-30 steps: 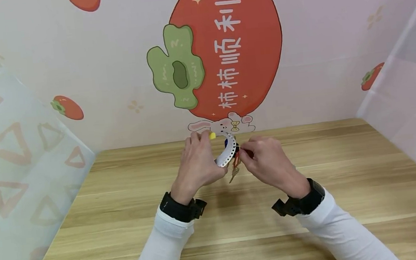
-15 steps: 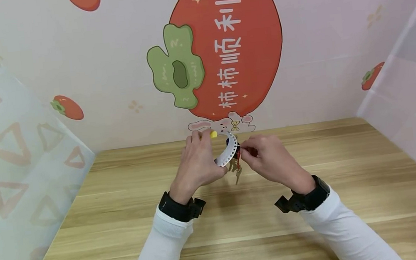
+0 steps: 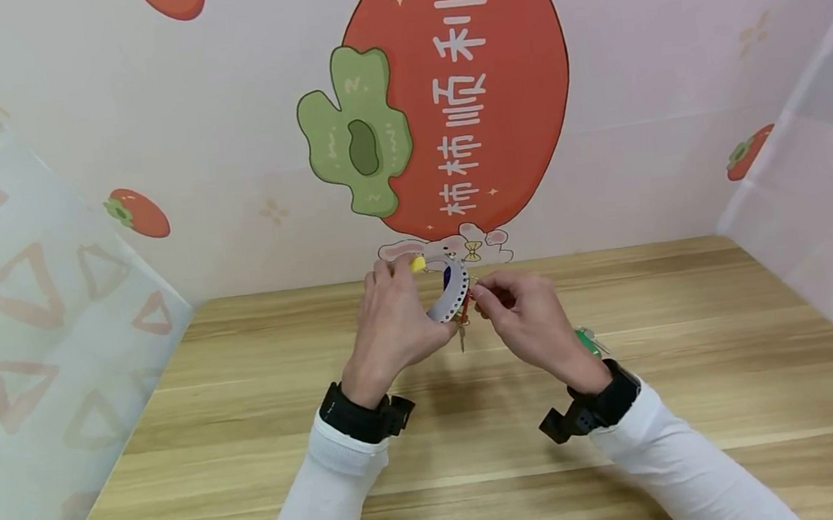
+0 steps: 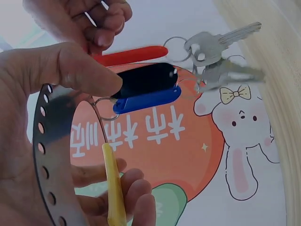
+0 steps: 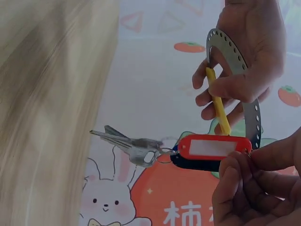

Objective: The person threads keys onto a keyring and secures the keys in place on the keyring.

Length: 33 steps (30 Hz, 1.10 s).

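My left hand (image 3: 400,320) grips a curved metal key ring with a row of holes (image 5: 230,52) along its band. A yellow sleeve (image 5: 218,106) covers part of its wire. On that wire hangs a blue key tag (image 4: 150,100) by a small split ring, with a black key tag (image 4: 150,80) next to it, partly behind the left thumb. My right hand (image 3: 531,316) pinches the small ring end of a red key tag (image 4: 131,56) close beside the metal band. Silver keys (image 5: 141,150) dangle from the tags' other ends.
A green key tag (image 3: 587,341) with keys lies on the wooden table (image 3: 467,473), partly behind the right wrist. Behind the table stands a backdrop (image 3: 221,103) printed with persimmons and a rabbit.
The metal ring has tilted and risen slightly in the left hand. The right hand has shifted a little left with the red tag, uncovering the green tag beside its wrist.
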Motion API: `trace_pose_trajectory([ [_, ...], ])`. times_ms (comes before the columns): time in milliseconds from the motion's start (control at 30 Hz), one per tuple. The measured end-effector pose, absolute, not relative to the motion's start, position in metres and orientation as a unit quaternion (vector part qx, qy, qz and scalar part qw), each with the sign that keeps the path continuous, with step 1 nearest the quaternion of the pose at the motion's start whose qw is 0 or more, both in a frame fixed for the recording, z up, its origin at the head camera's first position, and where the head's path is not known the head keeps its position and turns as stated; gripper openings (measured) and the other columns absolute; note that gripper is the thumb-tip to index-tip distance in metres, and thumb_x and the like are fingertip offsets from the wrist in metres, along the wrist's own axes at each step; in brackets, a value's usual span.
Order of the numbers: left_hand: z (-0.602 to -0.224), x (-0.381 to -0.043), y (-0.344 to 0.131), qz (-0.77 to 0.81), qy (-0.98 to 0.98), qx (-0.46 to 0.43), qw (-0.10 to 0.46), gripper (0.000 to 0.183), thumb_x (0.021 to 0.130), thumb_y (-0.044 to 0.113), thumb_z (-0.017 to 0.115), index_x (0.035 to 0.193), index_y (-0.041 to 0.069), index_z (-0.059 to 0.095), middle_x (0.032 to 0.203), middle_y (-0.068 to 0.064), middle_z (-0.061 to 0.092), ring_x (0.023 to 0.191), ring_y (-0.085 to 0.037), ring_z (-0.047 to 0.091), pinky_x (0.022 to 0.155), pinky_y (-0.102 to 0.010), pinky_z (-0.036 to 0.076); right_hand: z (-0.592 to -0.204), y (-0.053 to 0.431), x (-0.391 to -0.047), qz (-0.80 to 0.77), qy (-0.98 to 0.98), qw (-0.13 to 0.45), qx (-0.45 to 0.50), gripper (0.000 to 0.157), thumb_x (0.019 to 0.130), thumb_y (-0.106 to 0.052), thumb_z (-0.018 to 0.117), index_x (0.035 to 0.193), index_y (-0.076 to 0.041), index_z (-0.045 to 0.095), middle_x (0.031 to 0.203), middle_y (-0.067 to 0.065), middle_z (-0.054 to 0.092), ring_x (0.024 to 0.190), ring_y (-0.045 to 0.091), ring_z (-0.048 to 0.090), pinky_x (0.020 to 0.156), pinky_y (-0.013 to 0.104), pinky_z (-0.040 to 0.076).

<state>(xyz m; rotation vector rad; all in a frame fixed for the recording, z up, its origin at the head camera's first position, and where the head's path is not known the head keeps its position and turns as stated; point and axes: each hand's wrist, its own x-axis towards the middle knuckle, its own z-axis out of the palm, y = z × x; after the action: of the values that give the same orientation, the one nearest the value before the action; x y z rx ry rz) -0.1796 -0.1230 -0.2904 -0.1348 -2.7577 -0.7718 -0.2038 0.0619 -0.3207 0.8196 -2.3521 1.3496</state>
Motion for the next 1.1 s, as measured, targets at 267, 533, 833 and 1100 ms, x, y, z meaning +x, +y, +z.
trace_pose_trajectory([
  [267, -0.291, -0.180, -0.125, -0.234, -0.961, -0.069, 0.132, 0.093, 0.064, 0.022, 0.091, 0.144, 0.002, 0.048, 0.128, -0.020, 0.049, 0.106, -0.034, 0.049, 0.085, -0.048, 0.048, -0.317, 0.069, -0.205, 0.356, -0.852, 0.187, 0.336, 0.011, 0.095, -0.002, 0.065, 0.089, -0.003, 0.074, 0.075, 0.001, 0.060, 0.060, 0.013, 0.049, 0.053, 0.029, 0.041],
  [533, -0.293, -0.180, -0.125, -0.203, -0.967, -0.102, 0.114, 0.092, 0.065, 0.024, 0.092, 0.143, 0.001, 0.049, 0.127, -0.018, 0.049, 0.112, -0.035, 0.047, 0.089, -0.047, 0.045, -0.311, 0.077, -0.206, 0.271, -0.862, 0.165, 0.396, 0.012, 0.094, 0.000, 0.065, 0.087, -0.005, 0.073, 0.074, -0.003, 0.054, 0.063, 0.012, 0.047, 0.058, 0.030, 0.042],
  [833, -0.292, -0.180, -0.124, -0.220, -0.966, -0.088, 0.103, 0.090, 0.068, 0.026, 0.090, 0.142, -0.001, 0.048, 0.125, -0.020, 0.050, 0.108, -0.034, 0.048, 0.089, -0.046, 0.047, -0.308, 0.079, -0.207, 0.288, -0.864, 0.175, 0.374, 0.002, 0.093, -0.004, 0.070, 0.093, -0.004, 0.072, 0.080, -0.001, 0.061, 0.067, 0.012, 0.053, 0.059, 0.029, 0.046],
  [1100, -0.290, -0.181, -0.123, -0.243, -0.963, -0.049, 0.102, 0.088, 0.070, 0.030, 0.089, 0.141, -0.002, 0.049, 0.122, -0.021, 0.051, 0.103, -0.034, 0.050, 0.085, -0.047, 0.050, -0.313, 0.070, -0.202, 0.322, -0.811, 0.318, 0.371, 0.017, 0.078, -0.002, 0.085, 0.089, -0.003, 0.071, 0.081, 0.005, 0.059, 0.071, 0.019, 0.060, 0.064, 0.032, 0.051],
])
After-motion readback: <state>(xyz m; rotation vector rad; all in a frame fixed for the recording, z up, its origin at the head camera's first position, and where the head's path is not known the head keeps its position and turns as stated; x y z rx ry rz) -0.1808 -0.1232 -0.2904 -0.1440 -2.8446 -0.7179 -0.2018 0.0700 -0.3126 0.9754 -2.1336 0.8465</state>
